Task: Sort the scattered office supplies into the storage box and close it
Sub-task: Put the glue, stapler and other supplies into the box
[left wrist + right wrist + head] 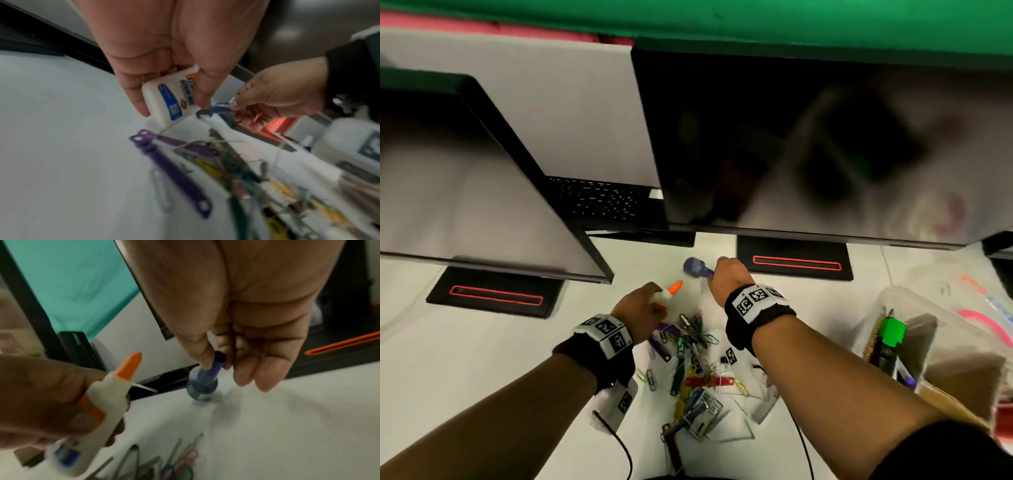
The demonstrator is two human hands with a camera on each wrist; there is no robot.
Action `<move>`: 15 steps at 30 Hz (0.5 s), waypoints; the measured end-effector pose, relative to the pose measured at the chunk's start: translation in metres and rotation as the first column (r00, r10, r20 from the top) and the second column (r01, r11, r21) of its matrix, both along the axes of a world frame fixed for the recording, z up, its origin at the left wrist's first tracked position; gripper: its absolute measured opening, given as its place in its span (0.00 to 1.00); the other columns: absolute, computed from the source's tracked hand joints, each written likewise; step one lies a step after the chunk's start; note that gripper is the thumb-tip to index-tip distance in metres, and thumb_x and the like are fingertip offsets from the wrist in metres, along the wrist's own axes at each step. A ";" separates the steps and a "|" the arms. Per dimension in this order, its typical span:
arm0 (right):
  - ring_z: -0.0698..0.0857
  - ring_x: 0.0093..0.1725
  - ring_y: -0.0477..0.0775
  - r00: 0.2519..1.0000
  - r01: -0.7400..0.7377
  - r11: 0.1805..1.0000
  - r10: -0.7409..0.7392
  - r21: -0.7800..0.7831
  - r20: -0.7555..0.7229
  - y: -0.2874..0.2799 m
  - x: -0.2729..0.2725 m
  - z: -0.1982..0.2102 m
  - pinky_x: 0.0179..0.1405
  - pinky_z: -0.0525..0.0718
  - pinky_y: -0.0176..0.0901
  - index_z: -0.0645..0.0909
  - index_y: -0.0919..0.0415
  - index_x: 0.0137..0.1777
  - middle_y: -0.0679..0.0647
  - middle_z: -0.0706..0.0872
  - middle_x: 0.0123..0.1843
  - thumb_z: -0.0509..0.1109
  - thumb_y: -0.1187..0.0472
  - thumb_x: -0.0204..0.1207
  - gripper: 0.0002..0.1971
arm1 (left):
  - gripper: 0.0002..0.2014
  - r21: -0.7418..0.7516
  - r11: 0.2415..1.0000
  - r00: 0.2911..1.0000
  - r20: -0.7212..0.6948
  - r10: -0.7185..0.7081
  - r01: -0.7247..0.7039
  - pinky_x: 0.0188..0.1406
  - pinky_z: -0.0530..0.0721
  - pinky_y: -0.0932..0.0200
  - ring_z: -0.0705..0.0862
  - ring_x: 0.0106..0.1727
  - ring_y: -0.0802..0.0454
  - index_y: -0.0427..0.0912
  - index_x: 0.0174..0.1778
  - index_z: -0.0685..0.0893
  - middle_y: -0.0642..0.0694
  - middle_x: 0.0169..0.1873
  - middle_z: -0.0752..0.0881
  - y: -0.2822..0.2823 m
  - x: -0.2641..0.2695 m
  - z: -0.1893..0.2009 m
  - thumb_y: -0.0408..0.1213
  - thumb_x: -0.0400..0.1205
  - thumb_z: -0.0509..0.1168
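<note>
White glue bottle [167, 99], orange cap [129, 365]: gripped in left hand [635, 310], fingers [133, 95] and thumb curled round its body, cap pointing away, held above the desk [465, 359].
Blue-purple tool [203, 379], wide round end on the desk, possibly a stamp or tape dispenser, too blurred to name: pinched by its narrow stem between thumb and forefinger of right hand [727, 274]; other fingers [265, 369] loosely extended, close together.
Mixed pile [688, 353] of coloured paper clips, purple, red and green flat fasteners [170, 172], and a clear packet: scattered on the desk between and below the two wrists, just beneath the bottle.
Clear storage box [928, 346]: open, at right of the pile, near the right forearm; green marker [890, 334] and brown items inside.
Two dark monitors [808, 144] on black stands with red-outlined slots [796, 263]: along the far edge of the desk.
Black keyboard [599, 200]: behind, between the monitors.
</note>
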State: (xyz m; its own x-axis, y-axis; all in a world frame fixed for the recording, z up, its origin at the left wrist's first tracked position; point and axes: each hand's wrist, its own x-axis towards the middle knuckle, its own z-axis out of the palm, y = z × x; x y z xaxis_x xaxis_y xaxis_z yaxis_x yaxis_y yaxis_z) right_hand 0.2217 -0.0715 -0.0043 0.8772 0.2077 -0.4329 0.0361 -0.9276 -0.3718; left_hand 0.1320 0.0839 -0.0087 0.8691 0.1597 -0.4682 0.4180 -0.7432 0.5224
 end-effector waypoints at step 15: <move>0.81 0.42 0.58 0.935 0.310 0.929 -0.336 0.203 0.111 -0.170 -0.120 0.112 0.38 0.72 0.39 0.81 0.66 0.49 0.61 0.85 0.43 0.67 0.58 0.76 0.10 | 0.09 -0.258 0.901 0.901 0.356 -0.249 0.350 0.40 0.82 0.63 0.83 0.40 0.54 0.53 0.47 0.80 0.55 0.38 0.85 -0.158 -0.005 0.102 0.38 0.75 0.71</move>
